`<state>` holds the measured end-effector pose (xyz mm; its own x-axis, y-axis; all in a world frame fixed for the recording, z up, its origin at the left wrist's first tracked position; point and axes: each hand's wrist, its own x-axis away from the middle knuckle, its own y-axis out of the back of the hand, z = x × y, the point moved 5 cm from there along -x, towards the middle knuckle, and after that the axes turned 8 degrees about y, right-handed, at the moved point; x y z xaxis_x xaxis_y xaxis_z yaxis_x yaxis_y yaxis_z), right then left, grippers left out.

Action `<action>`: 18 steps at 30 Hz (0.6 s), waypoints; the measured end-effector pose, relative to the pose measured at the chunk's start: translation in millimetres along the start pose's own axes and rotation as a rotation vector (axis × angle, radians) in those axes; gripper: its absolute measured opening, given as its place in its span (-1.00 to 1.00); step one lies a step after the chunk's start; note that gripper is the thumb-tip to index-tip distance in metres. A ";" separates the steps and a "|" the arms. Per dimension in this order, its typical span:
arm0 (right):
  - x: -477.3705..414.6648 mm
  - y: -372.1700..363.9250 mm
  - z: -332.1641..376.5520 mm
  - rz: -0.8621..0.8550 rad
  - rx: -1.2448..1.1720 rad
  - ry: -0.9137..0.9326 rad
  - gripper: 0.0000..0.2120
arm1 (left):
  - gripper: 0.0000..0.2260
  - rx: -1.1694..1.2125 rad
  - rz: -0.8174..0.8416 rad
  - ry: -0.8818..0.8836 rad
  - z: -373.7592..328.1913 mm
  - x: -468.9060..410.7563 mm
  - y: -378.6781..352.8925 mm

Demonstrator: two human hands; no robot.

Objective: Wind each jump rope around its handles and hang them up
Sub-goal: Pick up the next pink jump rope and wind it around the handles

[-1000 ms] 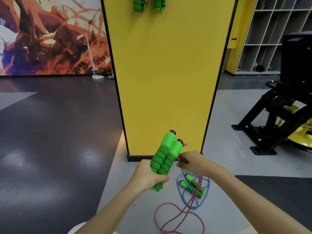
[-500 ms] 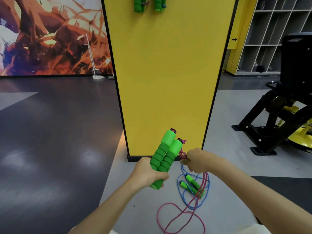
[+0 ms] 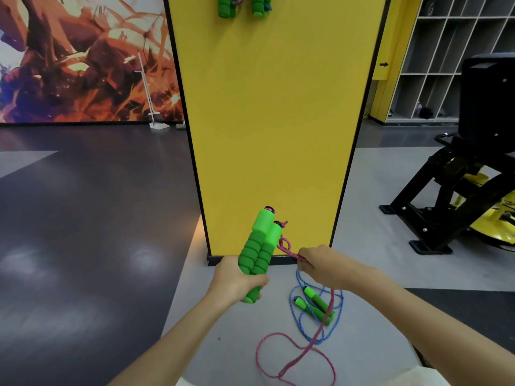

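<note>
My left hand [image 3: 237, 280] grips two green foam handles [image 3: 260, 246] held side by side, tops pointing up and away. A pink rope [image 3: 287, 247] runs from the handle tops to my right hand [image 3: 320, 264], which pinches it just right of the handles. The rest of the pink rope [image 3: 295, 358] hangs down and loops on the grey floor. A blue jump rope with green handles [image 3: 316, 306] lies in a loose pile on the floor below my right hand. Two wound ropes with green handles [image 3: 242, 5] hang high on the yellow pillar [image 3: 273, 121].
The yellow pillar stands directly ahead, its black base [image 3: 250, 260] at floor level. A black and yellow exercise machine [image 3: 462, 190] is at the right. Grey cubby shelves [image 3: 446, 57] stand behind it. Dark floor [image 3: 83, 218] spreads to the left under a wall mural.
My right hand has moved right and away from the handles, drawing the pink rope out from the handle tops. The left hand and handles have stayed nearly still.
</note>
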<state>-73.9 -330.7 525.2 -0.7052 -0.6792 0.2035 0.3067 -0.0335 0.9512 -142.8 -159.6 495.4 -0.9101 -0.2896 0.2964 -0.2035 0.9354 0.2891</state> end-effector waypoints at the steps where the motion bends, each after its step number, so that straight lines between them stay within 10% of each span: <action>1: 0.2 5.1 1.2 -0.006 0.039 0.021 -0.72 | -0.87 -0.064 -0.001 -0.012 1.3 -0.6 0.6; 18: -6.6 71.8 10.4 -0.189 -0.317 0.345 -0.87 | -0.77 -0.473 0.340 -0.104 -10.2 15.1 -12.0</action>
<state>-53.8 -321.0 594.5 -0.5311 -0.8408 -0.1047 0.4113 -0.3639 0.8357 -150.4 -177.2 505.8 -0.9315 0.0549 0.3596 0.2676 0.7731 0.5750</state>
